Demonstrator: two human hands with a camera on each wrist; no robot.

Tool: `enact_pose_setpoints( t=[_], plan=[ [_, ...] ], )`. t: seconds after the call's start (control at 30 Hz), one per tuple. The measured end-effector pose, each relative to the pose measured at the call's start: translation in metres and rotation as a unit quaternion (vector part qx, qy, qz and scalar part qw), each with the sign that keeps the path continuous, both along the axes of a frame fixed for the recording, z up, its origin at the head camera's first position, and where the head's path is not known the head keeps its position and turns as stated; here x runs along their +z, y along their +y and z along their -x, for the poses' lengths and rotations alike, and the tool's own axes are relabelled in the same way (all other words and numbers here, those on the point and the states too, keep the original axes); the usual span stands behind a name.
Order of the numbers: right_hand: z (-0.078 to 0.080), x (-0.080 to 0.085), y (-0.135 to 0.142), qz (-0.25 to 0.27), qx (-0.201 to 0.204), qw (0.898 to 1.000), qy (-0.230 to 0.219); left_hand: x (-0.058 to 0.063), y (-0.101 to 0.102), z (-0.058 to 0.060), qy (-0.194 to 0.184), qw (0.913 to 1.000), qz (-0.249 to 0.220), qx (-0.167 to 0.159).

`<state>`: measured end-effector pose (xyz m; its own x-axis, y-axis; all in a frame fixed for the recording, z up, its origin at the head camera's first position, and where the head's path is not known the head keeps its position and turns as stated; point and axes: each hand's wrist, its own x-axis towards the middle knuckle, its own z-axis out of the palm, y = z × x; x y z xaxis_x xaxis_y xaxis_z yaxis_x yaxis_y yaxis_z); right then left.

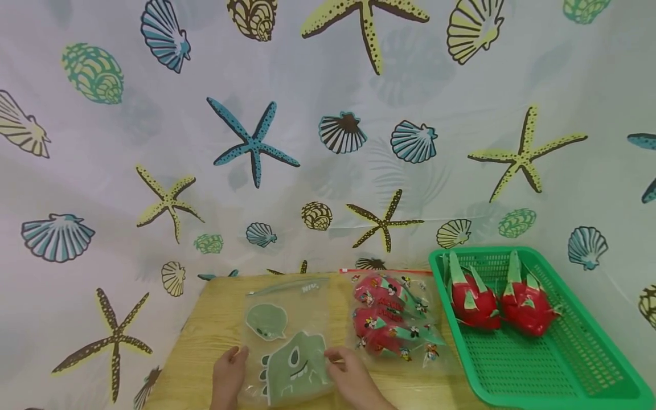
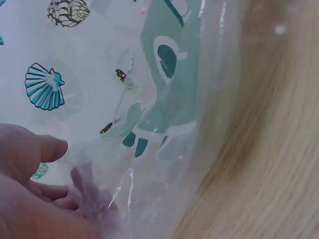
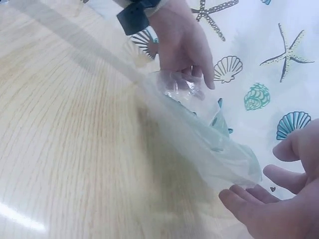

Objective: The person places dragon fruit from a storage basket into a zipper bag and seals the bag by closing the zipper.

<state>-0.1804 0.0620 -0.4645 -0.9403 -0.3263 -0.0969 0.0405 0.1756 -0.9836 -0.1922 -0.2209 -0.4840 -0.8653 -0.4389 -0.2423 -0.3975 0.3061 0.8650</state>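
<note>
A clear zip bag (image 1: pixel 287 319) with a green cartoon dinosaur print lies on the wooden table, zip edge at the far side; its near part is raised in the right wrist view. My left hand (image 1: pixel 229 373) holds its left edge, and the fingers (image 2: pixel 92 191) show through crumpled plastic while the thumb stays in front. At the right edge is my right hand (image 1: pixel 352 373). Its lower fingers (image 3: pixel 239 199) touch the bag's rim from below, with the thumb held apart. Nothing shows inside the bag apart from the print.
Right of the bag lies another zip bag (image 1: pixel 392 313) with cartoon prints, holding red dragon fruits. Farther right stands a green plastic basket (image 1: pixel 538 364) with two dragon fruits (image 1: pixel 474 302) inside. A shell-and-starfish curtain (image 1: pixel 307 171) hangs behind the wooden table (image 1: pixel 205 324).
</note>
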Motion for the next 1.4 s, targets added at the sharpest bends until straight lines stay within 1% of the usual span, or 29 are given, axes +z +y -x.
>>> enact_pose_setpoints(
  t=[0.07, 0.17, 0.23, 0.3, 0.33, 0.4, 0.47, 0.53, 0.63, 0.67, 0.77, 0.87, 0.97, 1.1, 1.13, 1.2, 1.33, 1.37, 1.4],
  plan=[
    [0.0, 0.002, 0.004, 0.01, 0.002, 1.0, 0.009, 0.003, 0.003, -0.005, 0.022, 0.999, -0.039, 0.005],
    [0.002, 0.003, 0.01, 0.033, 0.008, 0.999, 0.018, 0.01, 0.009, -0.011, 0.061, 0.9928, -0.101, 0.018],
    [0.003, 0.005, 0.016, 0.049, 0.006, 0.998, 0.032, 0.018, 0.014, -0.014, 0.091, 0.9843, -0.15, 0.024],
    [0.005, 0.007, 0.021, 0.057, -0.003, 0.997, 0.046, 0.027, 0.019, -0.017, 0.118, 0.9733, -0.195, 0.027],
    [0.005, 0.008, 0.024, 0.06, -0.01, 0.997, 0.05, 0.032, 0.022, -0.019, 0.127, 0.9686, -0.212, 0.024],
    [0.006, 0.01, 0.027, 0.058, -0.023, 0.996, 0.063, 0.042, 0.028, -0.023, 0.145, 0.9625, -0.228, 0.018],
    [0.007, 0.011, 0.03, 0.054, -0.03, 0.996, 0.072, 0.051, 0.034, -0.026, 0.169, 0.9594, -0.226, 0.007],
    [0.007, 0.011, 0.032, 0.043, -0.031, 0.996, 0.078, 0.058, 0.04, -0.028, 0.194, 0.9585, -0.209, -0.006],
    [0.008, 0.011, 0.033, 0.032, -0.026, 0.996, 0.082, 0.066, 0.048, -0.03, 0.241, 0.9509, -0.193, -0.017],
    [0.008, 0.011, 0.033, 0.027, -0.027, 0.996, 0.085, 0.068, 0.05, -0.03, 0.25, 0.9491, -0.191, -0.017],
    [0.008, 0.013, 0.032, 0.003, -0.034, 0.994, 0.102, 0.072, 0.055, -0.032, 0.277, 0.9423, -0.187, -0.021],
    [0.008, 0.017, 0.03, -0.043, -0.047, 0.989, 0.134, 0.075, 0.059, -0.035, 0.296, 0.9361, -0.189, -0.018],
    [0.008, 0.022, 0.029, -0.077, -0.037, 0.984, 0.154, 0.078, 0.062, -0.038, 0.32, 0.9282, -0.189, -0.017],
    [0.007, 0.027, 0.026, -0.123, -0.021, 0.977, 0.173, 0.08, 0.067, -0.04, 0.356, 0.9146, -0.189, -0.025],
    [0.006, 0.028, 0.025, -0.136, -0.025, 0.974, 0.179, 0.08, 0.068, -0.041, 0.368, 0.9097, -0.189, -0.028],
    [0.004, 0.03, 0.023, -0.164, -0.042, 0.965, 0.199, 0.08, 0.071, -0.042, 0.397, 0.8969, -0.191, -0.036],
    [-0.001, 0.035, 0.021, -0.201, -0.084, 0.944, 0.247, 0.08, 0.076, -0.043, 0.468, 0.854, -0.217, -0.064],
    [-0.001, 0.037, 0.021, -0.2, -0.086, 0.944, 0.249, 0.081, 0.077, -0.043, 0.483, 0.8436, -0.224, -0.07],
    [-0.001, 0.039, 0.021, -0.19, -0.082, 0.947, 0.245, 0.082, 0.078, -0.043, 0.496, 0.8333, -0.231, -0.076]
  ],
)
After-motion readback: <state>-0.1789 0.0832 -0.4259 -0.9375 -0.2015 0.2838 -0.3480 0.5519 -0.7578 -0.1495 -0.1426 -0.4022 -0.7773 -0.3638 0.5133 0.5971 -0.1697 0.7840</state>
